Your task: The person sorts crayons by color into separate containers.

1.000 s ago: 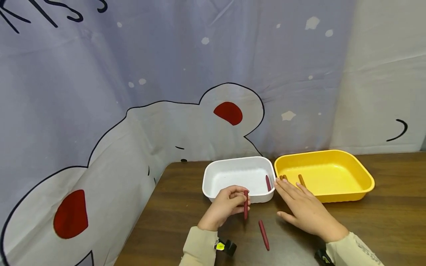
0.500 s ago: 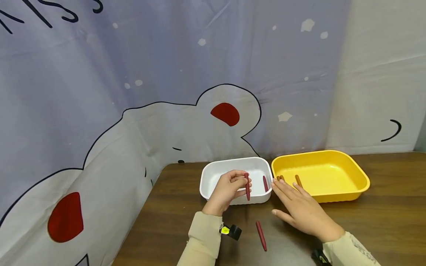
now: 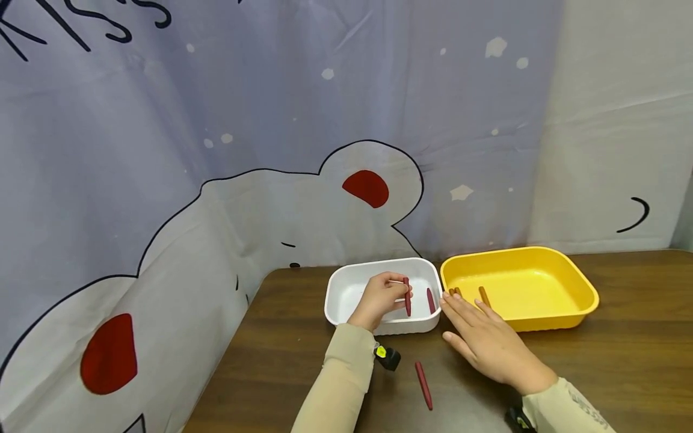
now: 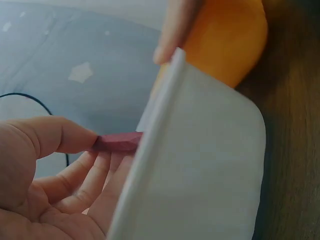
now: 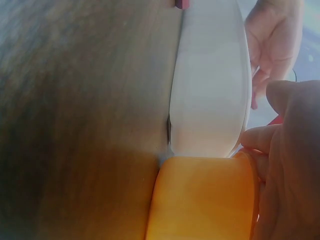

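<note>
Between thumb and fingertips, my left hand (image 3: 375,302) pinches a dark red crayon (image 3: 408,297), upright over the white bin (image 3: 346,273). The bin's rim hides the crayon's lower end in the left wrist view. Another dark red crayon (image 3: 431,300) leans inside this bin at its right end. My right hand (image 3: 489,346) has its fingers straight, fingertips at the near left corner of the yellow bin (image 3: 563,322), beside the white one. Several brown crayons (image 3: 484,296) lie in the yellow bin, partly hidden by those fingers.
One more dark red crayon (image 3: 424,385) lies on the brown wooden table (image 3: 271,373), in front of the bins and between my forearms. A printed cloth (image 3: 260,108) hangs close behind the table. The two bins stand almost touching.
My left hand has lifted the crayon from in front of the white bin and carried it forward over it. The right hand keeps its place at the yellow bin.
</note>
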`<action>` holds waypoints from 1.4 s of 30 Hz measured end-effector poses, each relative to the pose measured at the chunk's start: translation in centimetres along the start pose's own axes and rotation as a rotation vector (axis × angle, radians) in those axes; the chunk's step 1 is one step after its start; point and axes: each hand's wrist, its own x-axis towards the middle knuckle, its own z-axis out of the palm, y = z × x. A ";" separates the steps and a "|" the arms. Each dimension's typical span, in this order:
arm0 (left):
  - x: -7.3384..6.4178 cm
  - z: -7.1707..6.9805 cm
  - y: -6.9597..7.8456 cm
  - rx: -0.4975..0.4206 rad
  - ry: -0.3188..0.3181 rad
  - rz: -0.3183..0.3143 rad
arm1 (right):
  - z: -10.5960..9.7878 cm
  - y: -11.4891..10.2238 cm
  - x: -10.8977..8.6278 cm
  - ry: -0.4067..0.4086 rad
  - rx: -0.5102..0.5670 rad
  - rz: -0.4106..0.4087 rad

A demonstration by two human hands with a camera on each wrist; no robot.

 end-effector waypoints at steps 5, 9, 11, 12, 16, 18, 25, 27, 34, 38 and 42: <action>1.0 0.7 0.0 0.034 0.005 -0.018 | -0.1 0.0 0.0 -0.011 0.007 0.010; 1.7 1.3 -0.4 0.057 0.010 -0.030 | 0.0 0.1 0.0 -0.015 0.004 0.010; 2.0 1.5 -0.6 0.088 0.014 -0.037 | 0.0 0.1 0.0 -0.014 0.002 0.008; 2.1 1.6 -0.7 0.101 0.018 -0.042 | 0.0 0.1 0.0 -0.013 0.000 0.007; 2.4 1.5 -1.3 0.189 0.036 -0.073 | 0.0 0.0 0.0 -0.020 0.002 0.016; 2.5 1.3 -1.5 0.225 0.046 -0.093 | -0.1 0.0 0.0 -0.024 0.005 0.022; 2.9 0.6 -2.0 0.352 0.097 -0.146 | -0.2 0.0 0.0 -0.024 0.003 0.017; 3.0 0.5 -2.0 0.399 0.115 -0.152 | -0.1 0.0 0.0 -0.020 0.000 0.014; 2.6 0.0 -1.4 0.425 0.098 -0.101 | 0.0 0.2 -0.1 0.023 -0.012 -0.013; 2.1 -0.3 -0.8 0.417 0.102 -0.053 | 0.1 0.3 -0.1 0.042 -0.024 -0.031; 1.2 -0.4 -0.3 0.408 0.106 0.034 | 0.0 0.3 -0.2 0.039 -0.029 -0.033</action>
